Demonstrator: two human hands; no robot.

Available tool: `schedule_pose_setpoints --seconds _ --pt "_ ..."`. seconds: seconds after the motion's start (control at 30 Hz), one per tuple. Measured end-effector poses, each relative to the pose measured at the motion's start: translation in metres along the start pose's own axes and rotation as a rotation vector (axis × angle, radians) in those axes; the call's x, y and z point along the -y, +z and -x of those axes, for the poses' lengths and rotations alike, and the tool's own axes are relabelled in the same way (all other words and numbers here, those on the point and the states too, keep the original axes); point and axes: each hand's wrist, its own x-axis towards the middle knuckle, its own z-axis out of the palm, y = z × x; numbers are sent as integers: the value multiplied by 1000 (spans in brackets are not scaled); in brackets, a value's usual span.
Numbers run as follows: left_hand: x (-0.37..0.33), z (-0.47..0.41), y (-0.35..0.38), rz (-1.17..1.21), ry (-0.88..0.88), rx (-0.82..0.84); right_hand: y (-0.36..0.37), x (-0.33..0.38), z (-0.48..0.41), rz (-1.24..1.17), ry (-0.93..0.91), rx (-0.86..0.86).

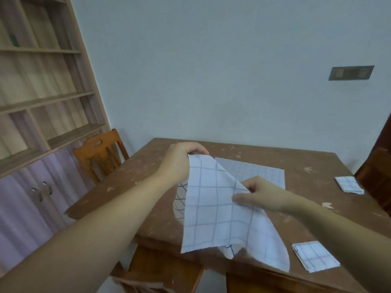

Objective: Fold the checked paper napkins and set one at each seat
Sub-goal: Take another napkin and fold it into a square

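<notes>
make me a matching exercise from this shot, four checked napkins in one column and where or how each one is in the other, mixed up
Column A
1. napkin in both hands
2. flat unfolded napkin
3. near folded napkin
4. far folded napkin

Column B
a. folded small, at the table's right edge
b. lifted off the table, pinched by the left hand at the top and the right hand at its side
c. folded small, at the table's near edge
d. spread open on the table behind the hands

Pairs: 1-b, 2-d, 3-c, 4-a
</notes>
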Motion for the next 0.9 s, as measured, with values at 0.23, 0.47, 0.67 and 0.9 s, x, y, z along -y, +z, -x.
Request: schedule_pose_setpoints --seconds 0.23,0.47,0.67,0.9 --pt "16 3 -1 -184 56 96 -34 12 8 214 -103 -381" --pt "21 -15 19 -151 -3 156 -69 12 23 468 -143 -522" --pt "14 -35 38 121 -74 48 -91 17 48 131 54 -72" --pt "4 -38 42 403 -156 226 -73 -20 38 -195 148 -179"
